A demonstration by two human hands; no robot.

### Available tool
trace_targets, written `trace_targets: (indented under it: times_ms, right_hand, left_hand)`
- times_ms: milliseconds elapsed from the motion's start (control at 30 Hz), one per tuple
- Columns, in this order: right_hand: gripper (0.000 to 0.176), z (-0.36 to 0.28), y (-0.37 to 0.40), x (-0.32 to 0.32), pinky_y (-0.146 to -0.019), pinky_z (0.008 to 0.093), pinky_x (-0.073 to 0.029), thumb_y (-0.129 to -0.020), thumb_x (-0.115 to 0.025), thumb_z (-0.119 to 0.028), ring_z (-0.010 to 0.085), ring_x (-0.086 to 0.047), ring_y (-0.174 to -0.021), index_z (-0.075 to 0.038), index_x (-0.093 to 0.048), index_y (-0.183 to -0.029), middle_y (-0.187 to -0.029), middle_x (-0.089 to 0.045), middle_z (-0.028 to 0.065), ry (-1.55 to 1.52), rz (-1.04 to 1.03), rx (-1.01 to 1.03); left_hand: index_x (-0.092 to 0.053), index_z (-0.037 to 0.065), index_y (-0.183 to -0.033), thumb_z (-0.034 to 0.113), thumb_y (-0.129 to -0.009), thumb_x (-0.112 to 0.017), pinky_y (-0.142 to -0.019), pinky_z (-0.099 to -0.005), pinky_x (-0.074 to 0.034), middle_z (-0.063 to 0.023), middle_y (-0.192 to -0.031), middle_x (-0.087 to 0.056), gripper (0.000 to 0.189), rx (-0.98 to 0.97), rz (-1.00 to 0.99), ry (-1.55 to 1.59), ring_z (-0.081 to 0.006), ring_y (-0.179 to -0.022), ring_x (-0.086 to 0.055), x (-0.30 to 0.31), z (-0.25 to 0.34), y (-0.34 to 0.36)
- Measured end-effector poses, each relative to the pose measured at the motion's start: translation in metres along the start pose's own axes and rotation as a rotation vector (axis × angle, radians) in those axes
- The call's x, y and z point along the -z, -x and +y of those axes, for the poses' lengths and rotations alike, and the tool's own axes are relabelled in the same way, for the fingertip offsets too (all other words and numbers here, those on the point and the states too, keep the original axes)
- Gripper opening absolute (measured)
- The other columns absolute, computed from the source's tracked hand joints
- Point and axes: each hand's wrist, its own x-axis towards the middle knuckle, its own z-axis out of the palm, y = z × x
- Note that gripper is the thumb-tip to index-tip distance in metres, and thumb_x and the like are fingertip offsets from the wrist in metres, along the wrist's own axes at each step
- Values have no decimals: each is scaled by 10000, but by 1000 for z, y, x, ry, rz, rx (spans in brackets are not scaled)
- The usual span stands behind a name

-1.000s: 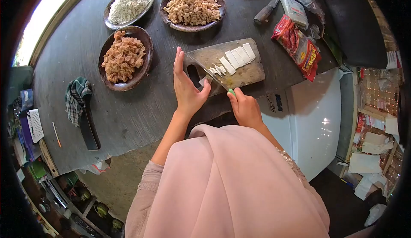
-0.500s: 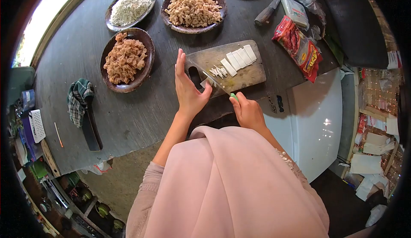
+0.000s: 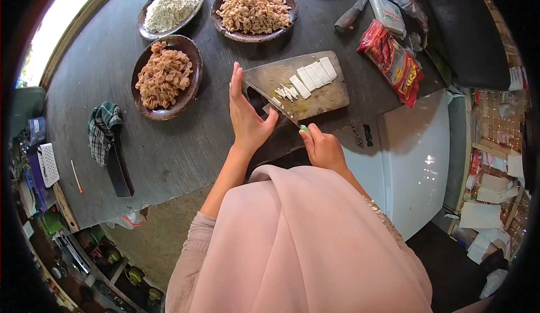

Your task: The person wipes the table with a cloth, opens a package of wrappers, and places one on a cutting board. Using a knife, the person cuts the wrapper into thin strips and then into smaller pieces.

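Observation:
A worn wooden cutting board (image 3: pixel 320 102) lies near the table's edge, with a slot at its left end. My right hand (image 3: pixel 323 150) is closed round the green handle of a knife (image 3: pixel 287 116). The blade runs slantwise across the board's left part, up toward my left fingers. My left hand (image 3: pixel 248 119) is open at that end, fingers stretched out and thumb apart. Its thumb tip is at a small white piece (image 3: pixel 267 109) beside the blade. Right of the blade are thin white sticks (image 3: pixel 287 92) and a row of flat white slabs (image 3: pixel 314 78).
Beyond the board stand a bowl of pale brown pieces (image 3: pixel 256 12), a bowl of brown pieces (image 3: pixel 164 79) and a plate of white shreds (image 3: pixel 171 9). Right are a red packet (image 3: pixel 394 62), another knife (image 3: pixel 351 15) and a white pack (image 3: pixel 388 16). A checked cloth (image 3: pixel 104 130) lies left.
My right hand and the knife have shifted slightly left, and the blade lies closer to my left thumb. My left hand stays nearly in place.

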Motion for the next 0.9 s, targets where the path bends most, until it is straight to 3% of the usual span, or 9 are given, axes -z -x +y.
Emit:
trace_targets:
  times_ms: [900]
  right_hand:
    - [350,0,-10,-1,-579,579,-455,-1040,-487,-371,487,-619,-677,-48,-502,-906,-678,-631,241,13,20,-7]
  left_hand:
    - [-140,23,-1528,-10,-687,-712,-1234,-459,-183,-244,-1594,-217,1018,-13,6,-7,-386,-1488,-239,-1,-1,2]
